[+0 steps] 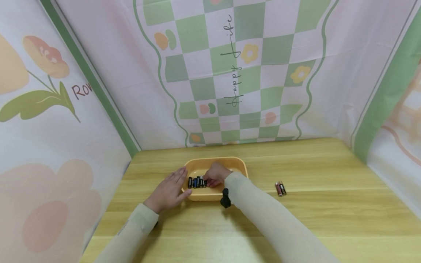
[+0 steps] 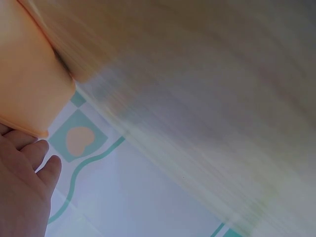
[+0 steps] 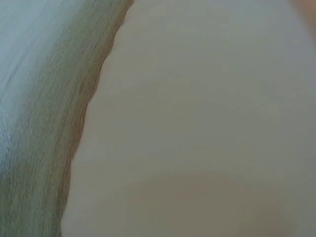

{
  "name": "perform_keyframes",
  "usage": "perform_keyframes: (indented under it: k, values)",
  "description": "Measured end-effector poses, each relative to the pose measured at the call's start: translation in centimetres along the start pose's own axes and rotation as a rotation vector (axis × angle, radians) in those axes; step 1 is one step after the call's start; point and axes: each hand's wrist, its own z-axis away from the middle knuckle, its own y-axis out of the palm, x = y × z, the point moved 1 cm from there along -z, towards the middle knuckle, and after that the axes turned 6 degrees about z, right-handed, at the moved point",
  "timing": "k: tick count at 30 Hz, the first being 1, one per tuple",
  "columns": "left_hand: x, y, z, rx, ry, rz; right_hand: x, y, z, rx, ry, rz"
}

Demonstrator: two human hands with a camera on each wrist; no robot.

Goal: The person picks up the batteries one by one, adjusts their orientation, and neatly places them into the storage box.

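Observation:
A yellow plastic bin (image 1: 204, 197) stands on the wooden table, with several AA-size batteries (image 1: 197, 182) lined up side by side in its left half. My left hand (image 1: 168, 190) rests against the bin's left end, fingers extended along the rim and thumb at the front corner. The left wrist view shows its fingers (image 2: 34, 153) at the bin's edge. Reaching into the bin from the right, my right hand (image 1: 217, 174) has curled fingers pinching the battery at the right end of the row. That battery is partly hidden by the fingers. Sleeve fabric (image 3: 197, 118) fills most of the right wrist view.
Two more batteries (image 1: 280, 189) lie together on the table (image 1: 315, 212) to the right of the bin. A patterned cloth (image 1: 227, 73) hangs behind the table's back edge, and printed cloth walls (image 1: 49, 146) stand at both sides.

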Motion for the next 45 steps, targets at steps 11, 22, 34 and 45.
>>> perform_keyframes:
  k: [11, 22, 34, 45]
  values:
    - [-0.1, -0.1, 0.0, -0.024, 0.016, 0.001, 0.0, -0.1, 0.1, -0.017, -0.009, 0.036]
    - [-0.4, -0.1, 0.0, -0.025, 0.02, 0.008, -0.2, -0.2, 0.4, -0.024, -0.011, 0.024]
    - [-0.2, 0.0, 0.1, -0.016, 0.014, -0.007, -0.5, -1.5, 0.8, 0.03, -0.031, 0.022]
    - [-0.3, -0.3, 0.1, 0.006, 0.011, -0.011, -0.7, -2.9, 1.9, 0.067, -0.075, -0.004]
